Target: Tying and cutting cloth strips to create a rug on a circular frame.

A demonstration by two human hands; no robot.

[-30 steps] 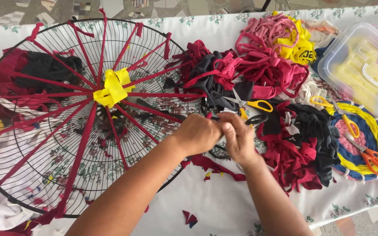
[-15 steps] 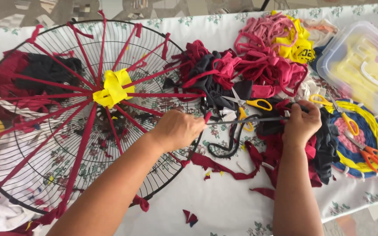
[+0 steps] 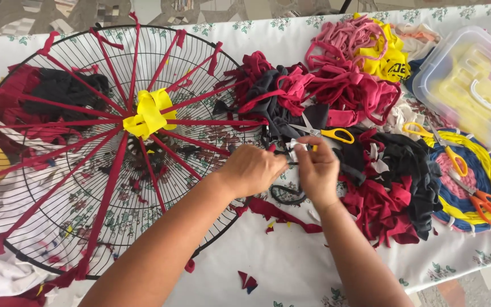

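Change: the right hand, which was out over the dark fabric pile half a second back, has come in again and now meets the left hand at the fan guard's right edge
Strip: a dark fabric strip sits between the two hands, and below them it loops down onto the tablecloth; it is just beside the rim of the wire fan guard
Left hand: curled into a loose fist, fingertips pinching the strip at the guard's rim
Right hand: fingers bunched and pinched shut on the strip's other end, a bit of white showing at the fingertips; what that bit is, can't tell
Fan guard: round black wire, lying flat, red strips strung from rim to centre like spokes, with a yellow knot at the hub
Fabric piles: red, pink and dark strips heaped just beyond the hands, with more dark and crimson scraps to the right
Scissors: a yellow-handled pair lying on the pile, right above the right hand
Woven mat: a round yellow, blue and pink one at the far right, with two more pairs of scissors resting on it
Box: a clear lidded plastic tub at the top right
Table: white flowered cloth, with small red offcuts scattered near the forearms
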